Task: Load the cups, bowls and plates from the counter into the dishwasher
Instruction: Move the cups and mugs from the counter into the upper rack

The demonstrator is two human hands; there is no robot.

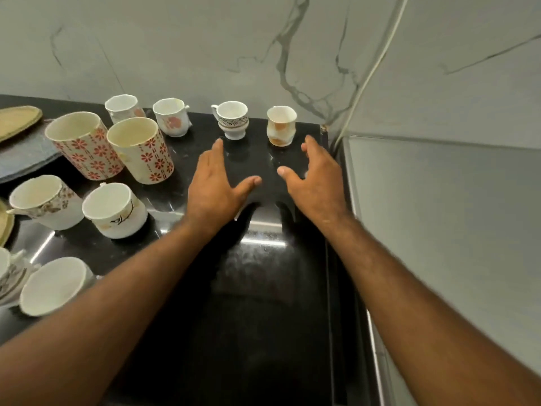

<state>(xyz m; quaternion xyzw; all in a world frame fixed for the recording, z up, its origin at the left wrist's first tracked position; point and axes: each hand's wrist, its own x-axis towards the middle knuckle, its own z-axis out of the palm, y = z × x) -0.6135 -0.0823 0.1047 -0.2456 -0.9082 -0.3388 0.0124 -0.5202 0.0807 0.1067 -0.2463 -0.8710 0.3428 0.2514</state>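
Glossy black counter (263, 303) carries upright cups (233, 120), two red-flowered mugs (140, 149) and a grey mat (26, 159) at left

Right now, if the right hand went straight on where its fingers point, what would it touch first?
Probably the orange-blotched cup, just ahead of the right hand; depth is hard to judge.

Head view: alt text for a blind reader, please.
Left hand and right hand, both open, reach over a black counter toward a footed cup and an orange-marked cup, touching neither. More mugs stand at left.
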